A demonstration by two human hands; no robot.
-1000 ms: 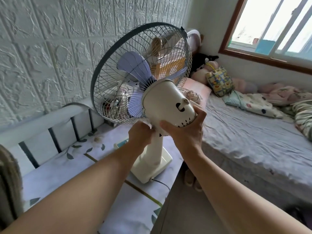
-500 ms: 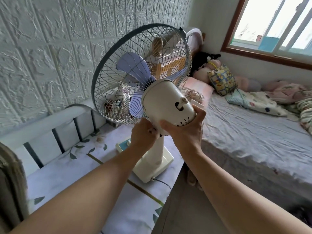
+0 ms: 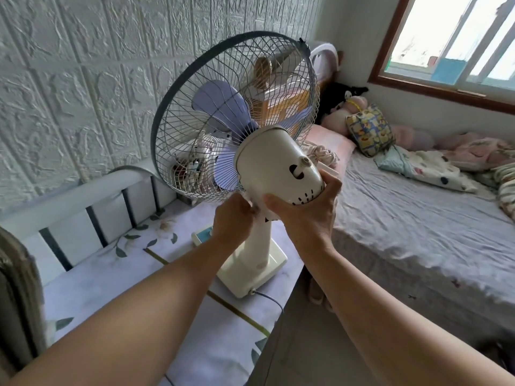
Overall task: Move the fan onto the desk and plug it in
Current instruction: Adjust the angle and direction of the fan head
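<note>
The table fan (image 3: 250,168) stands on the desk (image 3: 117,277) near its right edge. Left hand (image 3: 232,218) grips its neck, right hand (image 3: 306,215) cups the motor housing; aim it gently, base flat.

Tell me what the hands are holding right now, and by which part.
Both hold the fan. The right hand cups the underside of the motor housing; the left hand grips the neck just below it.

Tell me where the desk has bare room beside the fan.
Bare desk lies between the fan base and the slatted rail, and toward the camera past the gold stripe. It is crowded behind the fan, with clutter at the wall corner and a blue-topped box touching its base.
</note>
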